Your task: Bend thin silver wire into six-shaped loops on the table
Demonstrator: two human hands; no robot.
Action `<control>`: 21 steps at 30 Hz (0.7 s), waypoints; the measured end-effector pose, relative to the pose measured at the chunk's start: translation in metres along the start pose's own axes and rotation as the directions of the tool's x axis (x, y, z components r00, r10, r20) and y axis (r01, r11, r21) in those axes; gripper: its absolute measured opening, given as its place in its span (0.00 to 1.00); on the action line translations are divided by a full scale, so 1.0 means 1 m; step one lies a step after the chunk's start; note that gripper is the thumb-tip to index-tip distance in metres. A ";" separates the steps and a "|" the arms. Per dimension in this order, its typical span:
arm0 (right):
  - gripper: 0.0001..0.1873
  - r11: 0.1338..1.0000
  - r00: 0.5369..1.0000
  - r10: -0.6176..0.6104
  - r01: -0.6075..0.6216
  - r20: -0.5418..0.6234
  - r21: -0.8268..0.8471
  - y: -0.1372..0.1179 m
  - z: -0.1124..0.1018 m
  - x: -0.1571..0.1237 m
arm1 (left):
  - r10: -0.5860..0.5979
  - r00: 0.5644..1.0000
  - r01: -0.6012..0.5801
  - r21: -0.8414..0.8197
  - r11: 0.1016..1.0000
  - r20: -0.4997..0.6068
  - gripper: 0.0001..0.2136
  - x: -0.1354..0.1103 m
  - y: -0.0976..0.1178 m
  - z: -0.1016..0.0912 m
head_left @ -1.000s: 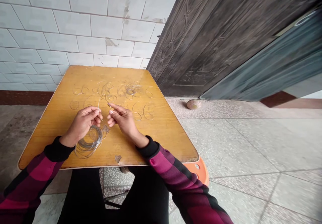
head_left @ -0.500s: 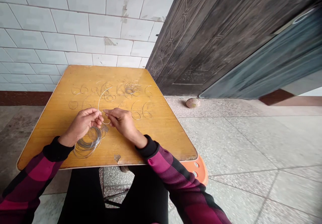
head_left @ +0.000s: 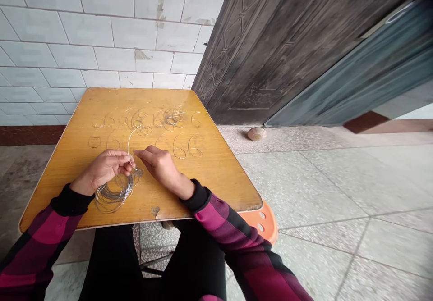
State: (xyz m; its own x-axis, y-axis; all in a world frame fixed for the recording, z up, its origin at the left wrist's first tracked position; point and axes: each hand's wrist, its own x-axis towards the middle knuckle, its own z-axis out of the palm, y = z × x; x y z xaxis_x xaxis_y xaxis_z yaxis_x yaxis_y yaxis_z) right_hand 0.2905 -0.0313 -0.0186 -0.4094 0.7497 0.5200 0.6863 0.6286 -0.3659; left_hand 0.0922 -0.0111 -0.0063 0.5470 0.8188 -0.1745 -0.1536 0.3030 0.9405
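A thin, bright piece of wire [head_left: 129,139] stands curved above the table, its upper part arcing up and its lower part bending round under my fingers. My left hand [head_left: 107,169] pinches it between thumb and fingertips. Close beside, my right hand [head_left: 161,165] is closed, thumb and forefinger pressed together at the bent end of the same wire. Below my left hand lies a coil of grey wire [head_left: 115,196]. Farther back, several wire pieces bent like a figure six [head_left: 194,146] rest in two rows, and a tangle of wire [head_left: 174,117] lies among them.
The yellow wooden table [head_left: 209,184] has a chipped front edge and stands by a tiled wall [head_left: 131,33]. An orange stool [head_left: 262,224] juts out at its right corner. A dark carved door [head_left: 257,62] is at the right, with a roundish object [head_left: 256,133] on the floor before it.
The view has shifted slightly, moving the table a little left in the picture. My right fingers have come nearer to my left ones at the wire, which both hands still hold.
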 end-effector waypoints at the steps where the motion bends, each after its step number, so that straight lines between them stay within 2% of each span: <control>1: 0.16 1.000 1.000 0.011 -0.011 0.002 0.029 -0.001 0.000 0.001 | -0.002 1.000 0.002 0.025 1.000 -0.005 0.07 -0.001 0.001 0.000; 7: 0.14 0.980 0.996 0.092 -0.090 -0.005 0.176 0.000 0.003 0.006 | 0.075 0.993 -0.059 0.169 0.984 -0.094 0.07 -0.003 0.006 0.008; 12: 0.13 0.973 0.995 0.097 -0.094 -0.004 0.209 0.004 0.007 0.009 | 0.165 0.972 -0.103 0.323 0.941 -0.170 0.08 -0.002 0.003 0.013; 15: 0.11 0.952 0.992 0.121 -0.110 -0.023 0.285 0.004 0.005 0.010 | 0.209 0.953 -0.122 0.351 0.928 -0.220 0.08 -0.001 0.001 0.013; 17: 0.11 0.899 0.984 0.176 -0.155 -0.013 0.410 0.003 0.002 0.010 | 0.235 0.938 -0.142 0.337 0.931 -0.255 0.08 -0.001 0.002 0.013; 21: 0.13 0.671 0.948 0.299 -0.288 0.105 0.683 0.000 -0.001 0.008 | 0.306 0.900 -0.207 0.315 0.926 -0.311 0.08 -0.002 0.006 0.012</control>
State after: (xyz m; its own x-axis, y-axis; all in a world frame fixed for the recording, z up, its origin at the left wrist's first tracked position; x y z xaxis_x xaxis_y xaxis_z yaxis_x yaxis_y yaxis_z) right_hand 0.2875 -0.0249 -0.0139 -0.2464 0.9208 0.3023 0.1677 0.3477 -0.9225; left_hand 0.1004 -0.0166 0.0038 0.1889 0.9812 0.0403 0.0036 -0.0418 0.9991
